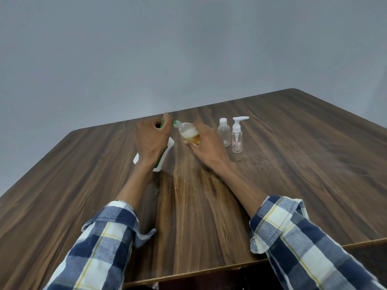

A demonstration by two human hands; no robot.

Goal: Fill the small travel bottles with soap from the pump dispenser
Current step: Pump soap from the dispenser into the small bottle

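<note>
A white pump dispenser (165,152) with a green pump head stands on the wooden table (293,164). My left hand (151,141) covers its top, fingers curled over the green pump. The green nozzle points into the neck of a small clear travel bottle (187,132), tilted toward it and holding amber soap with foam on top. My right hand (206,143) grips that bottle from the right. Two more small clear bottles stand upright to the right: one with a screw cap (223,133) and one with a white pump top (237,139) and a small label.
The table's far edge runs just behind the dispenser, with a grey wall beyond. The near edge lies under my plaid sleeves (303,237). The two spare bottles stand close to my right hand's knuckles.
</note>
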